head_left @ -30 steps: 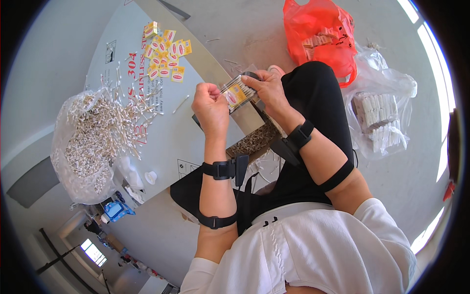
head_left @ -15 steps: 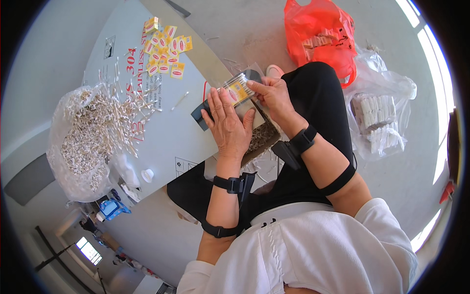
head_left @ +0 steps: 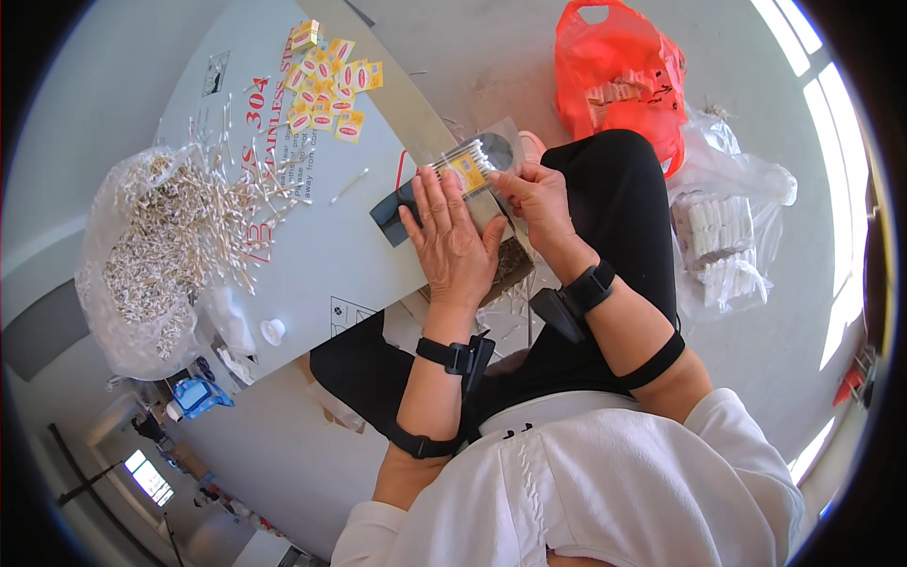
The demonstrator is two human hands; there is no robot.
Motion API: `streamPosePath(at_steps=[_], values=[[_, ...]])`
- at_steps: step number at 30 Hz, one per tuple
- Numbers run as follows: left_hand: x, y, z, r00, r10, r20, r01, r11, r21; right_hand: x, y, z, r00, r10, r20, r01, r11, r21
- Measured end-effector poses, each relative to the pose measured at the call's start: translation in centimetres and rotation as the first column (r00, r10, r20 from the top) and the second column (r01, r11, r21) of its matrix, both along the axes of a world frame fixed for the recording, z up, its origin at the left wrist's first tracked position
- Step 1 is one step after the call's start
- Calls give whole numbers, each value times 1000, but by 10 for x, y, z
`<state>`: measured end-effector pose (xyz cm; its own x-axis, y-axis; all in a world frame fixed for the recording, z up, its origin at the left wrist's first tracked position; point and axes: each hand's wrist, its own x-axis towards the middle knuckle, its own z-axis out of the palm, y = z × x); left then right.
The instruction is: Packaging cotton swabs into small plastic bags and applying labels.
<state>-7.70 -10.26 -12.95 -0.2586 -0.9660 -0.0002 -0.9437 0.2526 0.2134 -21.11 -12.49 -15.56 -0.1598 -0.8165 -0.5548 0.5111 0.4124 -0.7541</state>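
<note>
My left hand (head_left: 455,248) lies flat with its fingers stretched out over the near end of a small clear bag of cotton swabs (head_left: 465,168) with a yellow card inside. The thumb and fingers of my right hand (head_left: 540,206) pinch this bag along its right side. Beneath it is a dark flat strip (head_left: 389,217), resting across the table corner. Partly hidden under my hands, an open cardboard box (head_left: 515,265) holds many loose swabs. One loose swab (head_left: 350,185) lies on the table to the left of my left hand.
A large clear bag (head_left: 94,283) spills cotton swabs onto the table (head_left: 331,255) at left. Yellow cards (head_left: 323,93) are scattered near the far edge. On the floor at right stand a red plastic bag (head_left: 590,47) and a clear bag (head_left: 770,180) of white packs.
My right hand has shifted slightly right and down along the swab bag, its grip kept. The left hand has moved slightly right, still flat. The whole view has shifted a little.
</note>
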Motion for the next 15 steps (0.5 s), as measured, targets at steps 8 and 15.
streamPosePath(at_steps=[8,15], values=[[2,-3,1,998,4,-55,-3,1000,2,-2,-4,-5,1000,-19,-14,19,999,-43],[-2,-11,5,993,-113,14,113,993,12,8,-18,-5,993,-90,-74,76,982,-173]])
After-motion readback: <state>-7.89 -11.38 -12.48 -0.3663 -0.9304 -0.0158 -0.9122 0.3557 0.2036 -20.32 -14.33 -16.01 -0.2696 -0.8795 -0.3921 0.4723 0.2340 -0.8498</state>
